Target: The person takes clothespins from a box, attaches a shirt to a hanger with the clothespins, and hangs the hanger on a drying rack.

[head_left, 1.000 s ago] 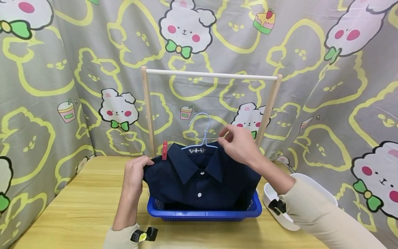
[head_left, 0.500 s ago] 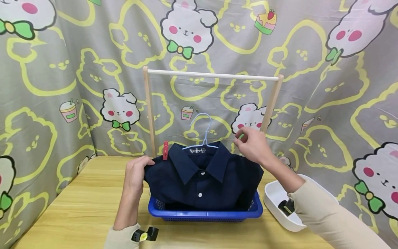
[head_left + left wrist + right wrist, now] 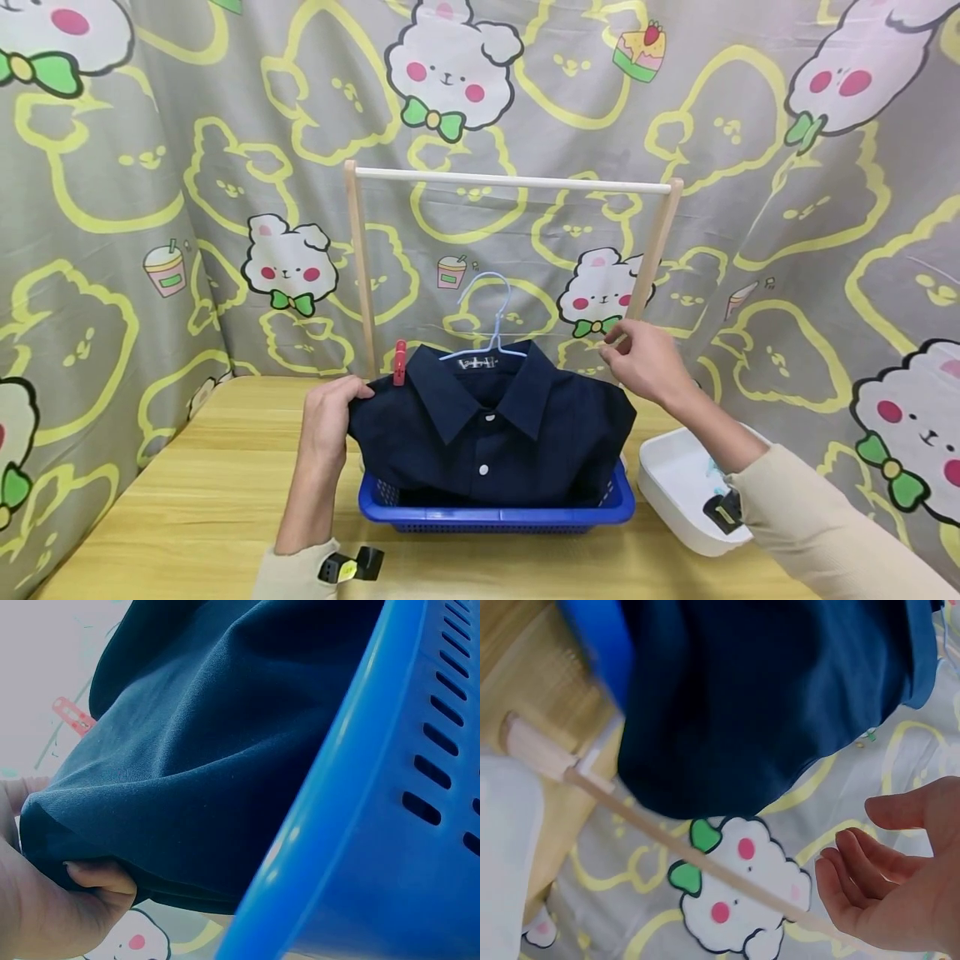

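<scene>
A dark navy collared shirt (image 3: 450, 442) hangs over the front of a blue hanger (image 3: 497, 321), its lower part inside a blue basket (image 3: 498, 517). A red clothespin (image 3: 400, 364) stands at the shirt's shoulder, left of the collar. My left hand (image 3: 324, 421) grips the shirt's left edge; the left wrist view shows the thumb (image 3: 101, 879) pressed to the navy cloth. My right hand (image 3: 647, 360) hovers beyond the shirt's other shoulder, in front of the rack post. In the right wrist view its loosely bent fingers (image 3: 855, 877) hold nothing and sit apart from the cloth.
A wooden rack with a white top bar (image 3: 510, 179) rises behind the basket, and a thin cord crosses lower down. At the right, a white tub (image 3: 678, 508) with small teal pieces stands partly under my right forearm. A patterned curtain (image 3: 480, 225) encloses the wooden table (image 3: 195, 483).
My right hand has moved right, away from the collar and past the shirt's shoulder, uncovering that side. The left hand keeps its grip, and the shirt, hanger and clothespin stay put.
</scene>
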### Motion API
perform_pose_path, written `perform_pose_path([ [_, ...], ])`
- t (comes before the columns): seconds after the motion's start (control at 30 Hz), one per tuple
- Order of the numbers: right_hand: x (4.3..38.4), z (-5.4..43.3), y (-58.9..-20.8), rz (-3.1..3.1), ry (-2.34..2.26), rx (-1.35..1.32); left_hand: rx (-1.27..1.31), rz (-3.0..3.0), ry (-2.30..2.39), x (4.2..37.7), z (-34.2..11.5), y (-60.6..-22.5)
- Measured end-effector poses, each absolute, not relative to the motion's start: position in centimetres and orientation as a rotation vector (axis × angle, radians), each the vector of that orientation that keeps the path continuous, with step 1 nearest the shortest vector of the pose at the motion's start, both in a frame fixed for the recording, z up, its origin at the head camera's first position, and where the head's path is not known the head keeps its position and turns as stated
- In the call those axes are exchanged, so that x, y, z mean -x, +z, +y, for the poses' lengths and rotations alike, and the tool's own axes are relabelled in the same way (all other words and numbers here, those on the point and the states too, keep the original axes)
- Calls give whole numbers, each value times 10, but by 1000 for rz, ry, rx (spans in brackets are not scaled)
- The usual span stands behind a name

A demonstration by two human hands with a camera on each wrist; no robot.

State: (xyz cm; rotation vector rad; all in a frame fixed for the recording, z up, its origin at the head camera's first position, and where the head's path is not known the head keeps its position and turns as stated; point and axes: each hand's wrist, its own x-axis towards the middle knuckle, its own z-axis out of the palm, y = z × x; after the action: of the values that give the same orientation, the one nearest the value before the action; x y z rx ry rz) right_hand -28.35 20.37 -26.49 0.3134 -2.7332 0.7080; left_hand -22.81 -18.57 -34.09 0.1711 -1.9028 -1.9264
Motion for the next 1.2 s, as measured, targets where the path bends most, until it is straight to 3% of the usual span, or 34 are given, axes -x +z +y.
perform_pose_path([
  [1.2, 297, 309, -322, -2935, 473, -57, -163, -1913, -1906, 228, -186, -342],
])
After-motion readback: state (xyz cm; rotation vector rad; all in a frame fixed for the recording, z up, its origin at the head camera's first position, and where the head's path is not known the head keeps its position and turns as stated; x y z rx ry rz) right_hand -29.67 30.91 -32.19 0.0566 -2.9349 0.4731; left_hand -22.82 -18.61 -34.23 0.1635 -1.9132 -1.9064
